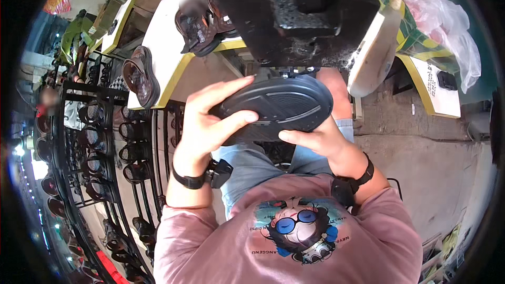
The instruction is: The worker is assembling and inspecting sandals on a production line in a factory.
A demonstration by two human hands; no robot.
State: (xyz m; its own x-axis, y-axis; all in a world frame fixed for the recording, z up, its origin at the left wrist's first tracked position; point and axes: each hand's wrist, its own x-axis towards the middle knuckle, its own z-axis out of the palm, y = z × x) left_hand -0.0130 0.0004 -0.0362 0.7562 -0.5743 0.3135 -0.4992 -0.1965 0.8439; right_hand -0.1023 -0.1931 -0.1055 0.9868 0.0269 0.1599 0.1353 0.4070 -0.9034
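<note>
Between my hands is a black sandal (pixel 281 108), its ribbed sole facing up toward me. My left hand (pixel 202 118) grips one end, with the thumb on the sole and the fingers along the far edge. Over the near edge at the other end lies the thumb of my right hand (pixel 323 139); its other fingers are hidden underneath. The sandal is just below and in front of a black machine head (pixel 300 16), above my lap. Whether it touches the machine I cannot tell.
A worn, pale curved machine part (pixel 374 55) hangs right of the head. Brown sandals (pixel 141 77) stand on a white, yellow-edged table (pixel 167 37) at the left. Below it is a black rack (pixel 108 126) full of footwear. A clear plastic bag (pixel 447 23) is at the right.
</note>
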